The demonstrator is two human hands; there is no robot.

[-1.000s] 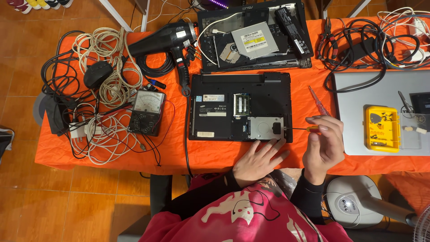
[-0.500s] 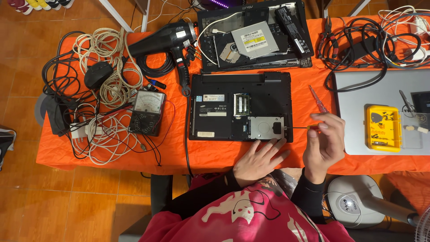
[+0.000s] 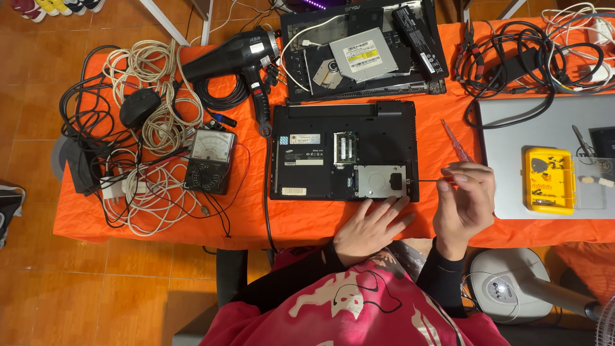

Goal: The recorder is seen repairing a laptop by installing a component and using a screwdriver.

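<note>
I see the orange table (image 3: pixel 307 221) crowded with cables, so any slide could drag clutter; the black laptop (image 3: pixel 344 152) lies bottom-up near the front edge and I judge it could shift since only my left hand (image 3: pixel 370 229), flat with fingers spread, pins its near rim; the silver drive cover (image 3: pixel 382 181) sits in the right front corner of the base; my right hand (image 3: pixel 462 200) is closed narrow around a thin screwdriver (image 3: pixel 425 181), shaft level, tip at the laptop's right edge by that cover; a slip could scratch the case, or a loosened screw could roll off the table edge, too small to see
</note>
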